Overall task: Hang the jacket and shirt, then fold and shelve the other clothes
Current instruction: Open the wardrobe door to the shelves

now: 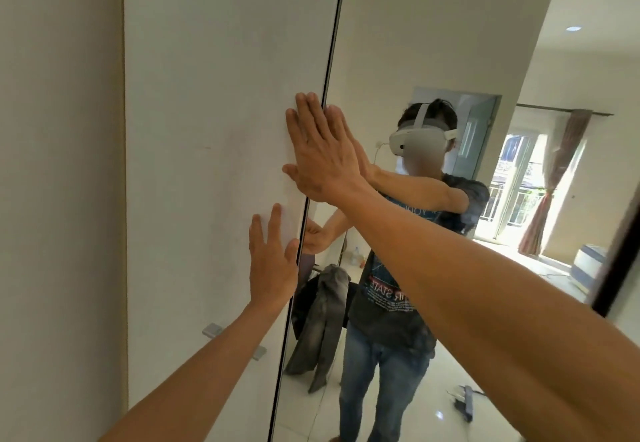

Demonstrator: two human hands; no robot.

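Note:
A tall wardrobe fills the view, with a white door (pixel 207 130) on the left and a mirrored door (pixel 415 43) on the right, meeting at a dark seam. My right hand (pixel 322 154) presses flat, fingers straight, across that seam at head height. My left hand (pixel 272 261) lies flat on the white door lower down, its thumb at the door's edge. Neither hand holds anything. A grey garment (pixel 325 320) hanging over a dark chair shows only as a reflection in the mirror.
The mirror reflects a person in a dark T-shirt and jeans, a tiled floor (pixel 450 389), a curtained balcony door (pixel 554 192) and a plastic bottle (pixel 355 255). A metal handle (pixel 212 330) sits low on the white door. A beige wall (pixel 59 164) borders the wardrobe at left.

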